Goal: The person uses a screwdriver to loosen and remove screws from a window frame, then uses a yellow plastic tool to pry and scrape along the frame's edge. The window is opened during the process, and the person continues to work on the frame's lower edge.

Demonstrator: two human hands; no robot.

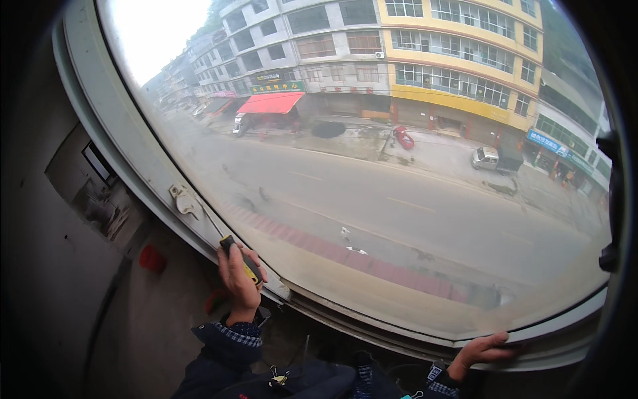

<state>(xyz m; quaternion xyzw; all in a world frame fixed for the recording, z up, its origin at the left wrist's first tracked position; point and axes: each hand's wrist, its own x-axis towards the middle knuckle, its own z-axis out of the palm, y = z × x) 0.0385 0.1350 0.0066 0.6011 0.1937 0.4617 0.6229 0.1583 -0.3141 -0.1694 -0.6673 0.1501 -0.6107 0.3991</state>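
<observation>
Red bucket [153,259] left of screwdriver [228,243]

Left hand [240,276] holds a screwdriver [227,243] near a latch [184,202], right hand [485,350] on the window frame [565,354].

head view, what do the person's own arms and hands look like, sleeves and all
The left hand is bare, with a dark navy sleeve, a blue-and-white checked cuff and a dark dotted inner cuff. The right hand is bare too; the right sleeve shows similar checks and a pale marking.
</observation>
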